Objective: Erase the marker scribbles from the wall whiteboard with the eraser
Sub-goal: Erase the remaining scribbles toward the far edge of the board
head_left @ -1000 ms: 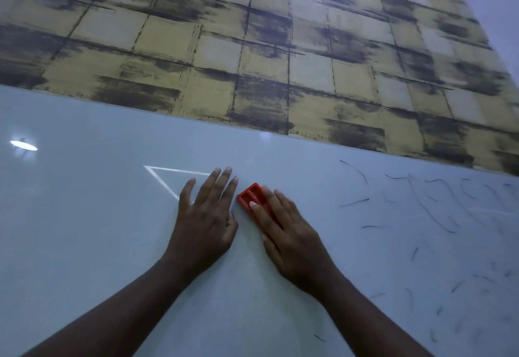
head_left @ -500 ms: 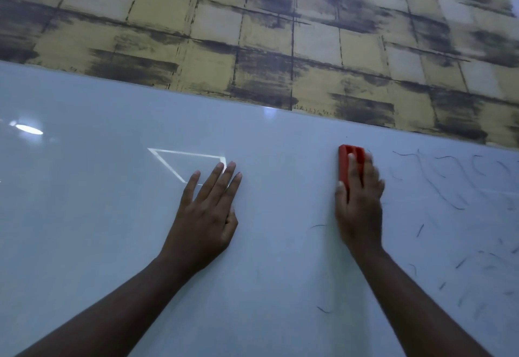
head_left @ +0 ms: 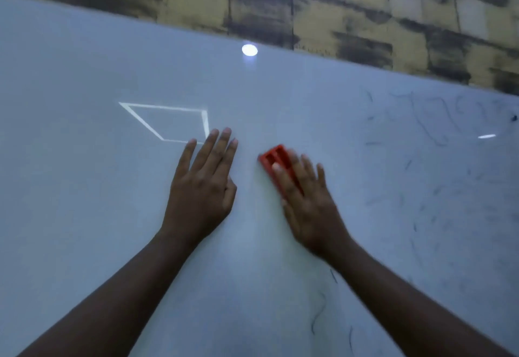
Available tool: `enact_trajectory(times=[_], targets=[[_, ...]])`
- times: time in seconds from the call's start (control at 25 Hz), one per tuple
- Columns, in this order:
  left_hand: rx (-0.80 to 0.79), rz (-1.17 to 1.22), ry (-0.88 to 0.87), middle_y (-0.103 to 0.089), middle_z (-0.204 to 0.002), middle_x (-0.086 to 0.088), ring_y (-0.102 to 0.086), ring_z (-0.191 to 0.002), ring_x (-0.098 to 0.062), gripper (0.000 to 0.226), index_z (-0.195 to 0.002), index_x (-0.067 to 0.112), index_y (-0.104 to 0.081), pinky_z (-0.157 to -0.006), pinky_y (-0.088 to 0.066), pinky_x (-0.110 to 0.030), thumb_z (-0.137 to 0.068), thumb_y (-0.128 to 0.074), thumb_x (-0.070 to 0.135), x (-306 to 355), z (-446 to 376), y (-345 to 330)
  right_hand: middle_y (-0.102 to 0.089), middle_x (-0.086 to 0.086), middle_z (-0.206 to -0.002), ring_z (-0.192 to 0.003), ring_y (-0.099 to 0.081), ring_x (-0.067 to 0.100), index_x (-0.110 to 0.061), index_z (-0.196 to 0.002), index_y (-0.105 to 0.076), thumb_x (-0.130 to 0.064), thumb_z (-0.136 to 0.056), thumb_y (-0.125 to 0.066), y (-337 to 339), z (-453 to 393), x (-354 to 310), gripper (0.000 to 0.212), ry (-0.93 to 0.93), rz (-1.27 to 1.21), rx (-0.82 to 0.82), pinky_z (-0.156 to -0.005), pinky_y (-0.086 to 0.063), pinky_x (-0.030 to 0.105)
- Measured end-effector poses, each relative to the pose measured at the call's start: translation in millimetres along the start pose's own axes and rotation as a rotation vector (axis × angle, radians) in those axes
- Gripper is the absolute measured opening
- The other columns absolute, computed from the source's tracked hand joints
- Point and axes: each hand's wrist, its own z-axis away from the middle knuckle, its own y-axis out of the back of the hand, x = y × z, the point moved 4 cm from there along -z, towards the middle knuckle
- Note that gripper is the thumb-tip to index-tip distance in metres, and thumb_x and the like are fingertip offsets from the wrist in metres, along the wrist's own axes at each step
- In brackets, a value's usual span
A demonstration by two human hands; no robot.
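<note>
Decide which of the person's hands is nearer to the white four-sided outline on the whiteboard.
Left. The left hand lies flat with its fingertips at the white outline's lower right corner. The right hand, pressing the red eraser, sits farther right, clear of it.

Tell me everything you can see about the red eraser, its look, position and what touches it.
The eraser is a small red block, seemingly plastic, with two dark slots in its back. It lies tilted on the whiteboard, upper end leaning left. The right hand presses it with straight fingers, covering its lower part. Motion blurs its edges.
</note>
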Motion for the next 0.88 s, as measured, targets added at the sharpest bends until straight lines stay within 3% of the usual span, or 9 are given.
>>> enact_trajectory(times=[0.12, 0.2, 0.28, 0.36, 0.48, 0.68, 0.88], targets=[[-0.017, 0.020, 0.005, -0.029, -0.174, -0.012, -0.027, -0.162, -0.028, 0.065, -0.163, 0.004, -0.039, -0.131, -0.022, -0.056, -0.098, -0.043, 0.016, -0.9, 10.0, -1.3, -0.006, 0.010, -0.173, -0.159, -0.013, 0.033, -0.016, -0.165, -0.016, -0.018, -0.105, -0.044, 10.9, 18.9, 50.2, 0.067, -0.322, -0.039, 0.011, -0.124, -0.016, 0.061], [-0.036, 0.036, 0.007, -0.026, -0.175, -0.013, -0.024, -0.163, -0.028, 0.066, -0.164, 0.004, -0.036, -0.131, -0.019, -0.056, -0.100, -0.040, 0.017, -0.3, 18.1, -0.4, 0.000, 0.003, -0.174, -0.158, -0.013, 0.032, -0.020, -0.166, -0.010, -0.019, -0.108, -0.043, 18.8, 41.5, 74.8, 0.067, -0.524, -0.035, 0.036, -0.122, -0.023, 0.064], [-0.055, 0.052, 0.010, -0.024, -0.175, -0.013, -0.020, -0.164, -0.028, 0.066, -0.165, 0.004, -0.034, -0.131, -0.018, -0.058, -0.101, -0.039, 0.018, 0.5, 28.5, 1.2, 0.002, -0.004, -0.174, -0.158, -0.013, 0.033, -0.025, -0.166, -0.009, -0.020, -0.109, -0.043, 22.1, 62.3, 75.1, 0.067, -0.627, -0.033, 0.050, -0.118, -0.034, 0.064], [-0.066, 0.052, 0.024, -0.023, -0.176, -0.013, -0.019, -0.164, -0.029, 0.065, -0.165, 0.003, -0.034, -0.131, -0.018, -0.059, -0.101, -0.040, 0.018, 2.9, 38.0, 2.0, 0.002, -0.008, -0.174, -0.159, -0.010, 0.031, -0.027, -0.166, -0.010, -0.021, -0.108, -0.045, 22.4, 74.6, 58.5, 0.068, -0.649, -0.072, 0.062, -0.114, -0.041, 0.055], [-0.080, 0.045, 0.047, -0.021, -0.176, -0.014, -0.017, -0.164, -0.029, 0.066, -0.166, 0.003, -0.031, -0.131, -0.016, -0.059, -0.102, -0.040, 0.017, 7.0, 49.4, 4.3, -0.002, -0.002, -0.174, -0.160, -0.009, 0.028, -0.021, -0.165, -0.018, -0.019, -0.108, -0.047, 18.4, 76.9, 12.4, 0.064, -0.586, -0.139, 0.048, -0.117, -0.040, 0.054], [-0.100, 0.056, 0.057, -0.017, -0.177, -0.015, -0.013, -0.165, -0.030, 0.067, -0.167, 0.003, -0.027, -0.131, -0.013, -0.061, -0.103, -0.035, 0.021, 11.3, 66.0, 3.9, -0.017, 0.016, -0.170, -0.157, -0.013, 0.042, -0.012, -0.158, -0.038, -0.011, -0.106, -0.050, -1.3, 95.7, -86.7, 0.054, -0.154, -0.233, -0.089, -0.118, -0.035, 0.060], [-0.080, 0.037, 0.060, -0.018, -0.177, -0.016, -0.014, -0.165, -0.031, 0.066, -0.167, 0.003, -0.027, -0.131, -0.013, -0.062, -0.104, -0.033, 0.023, 16.1, 79.4, 4.6, -0.038, 0.022, -0.161, -0.151, -0.034, 0.040, -0.010, -0.147, -0.056, -0.003, -0.100, -0.060, 11.2, 90.4, -75.5, 0.047, 0.002, -0.163, -0.047, -0.116, -0.038, 0.055]])
